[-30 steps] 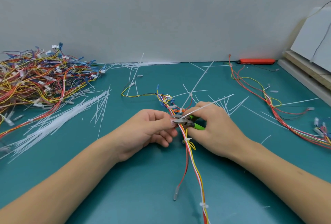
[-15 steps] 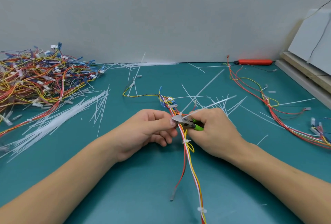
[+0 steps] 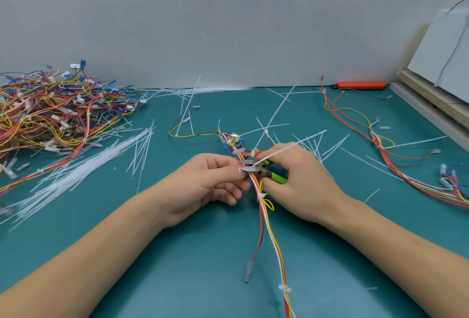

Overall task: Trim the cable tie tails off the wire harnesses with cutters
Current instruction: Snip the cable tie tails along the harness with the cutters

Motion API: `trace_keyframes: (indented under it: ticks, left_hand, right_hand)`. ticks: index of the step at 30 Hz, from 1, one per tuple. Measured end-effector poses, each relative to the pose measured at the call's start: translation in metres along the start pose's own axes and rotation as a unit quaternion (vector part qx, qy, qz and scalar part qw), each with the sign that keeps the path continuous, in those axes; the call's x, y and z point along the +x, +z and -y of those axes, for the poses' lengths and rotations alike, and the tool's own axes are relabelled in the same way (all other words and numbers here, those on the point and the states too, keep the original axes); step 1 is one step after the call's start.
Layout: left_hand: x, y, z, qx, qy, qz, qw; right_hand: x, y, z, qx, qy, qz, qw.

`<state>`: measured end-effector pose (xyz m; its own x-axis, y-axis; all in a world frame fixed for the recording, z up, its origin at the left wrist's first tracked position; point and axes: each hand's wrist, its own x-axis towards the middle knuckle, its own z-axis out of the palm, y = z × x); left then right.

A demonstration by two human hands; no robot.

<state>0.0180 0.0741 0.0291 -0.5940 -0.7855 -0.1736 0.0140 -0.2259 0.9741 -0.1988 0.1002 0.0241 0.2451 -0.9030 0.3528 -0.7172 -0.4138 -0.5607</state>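
On the green mat (image 3: 101, 216), dead centre, sits the wire harness (image 3: 264, 218) I'm working on, its red, white and yellow wires running from the blue-tipped tangle at its far end down toward me. My left hand (image 3: 203, 183) is just left of the harness, fingers curled, thumb and forefinger pinching the bundle right where the blades meet it. My right hand (image 3: 302, 180) is just right of the harness, wrapped around the green-handled cutters (image 3: 264, 170). The metal blades stand a little apart, straddling a white cable tie tail (image 3: 289, 146) that shoots up and away to the right over my knuckles. Nearer me on the harness, one tie (image 3: 262, 195) sits beside a small yellow loop, and another (image 3: 284, 288) wraps the wires close to the bottom edge. A red lead branches off left of the harness and ends in a clear sleeve (image 3: 247, 272).

Plenty of clutter around. Far left of the harness, a big heap of harnesses (image 3: 50, 114) is piled against the wall. Between that heap and my left arm lies a thick drift of white ties (image 3: 76, 173). Beyond the harness, loose cut tails (image 3: 274, 112) criss-cross the mat, some right behind my right hand. Well right of the harness, another harness (image 3: 380, 145) trails across the mat, and past it, at the wall, lies an orange tool (image 3: 360, 85). Boards (image 3: 431, 99) lean at the far right.
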Motion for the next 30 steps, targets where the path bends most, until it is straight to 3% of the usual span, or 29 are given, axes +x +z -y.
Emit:
trace_keyframes:
  ticks: [21, 30]
  left_hand:
    - [-0.0040, 0.0024, -0.0014, 0.033, 0.009, 0.019, 0.999]
    - [-0.0020, 0.0024, -0.0006, 0.018, 0.002, 0.003, 1.000]
  right_hand:
    - [-0.0031, 0.0023, -0.0085, 0.015, 0.039, 0.039, 0.998]
    - [-0.0007, 0.0002, -0.0009, -0.001, 0.000, -0.005, 1.000]
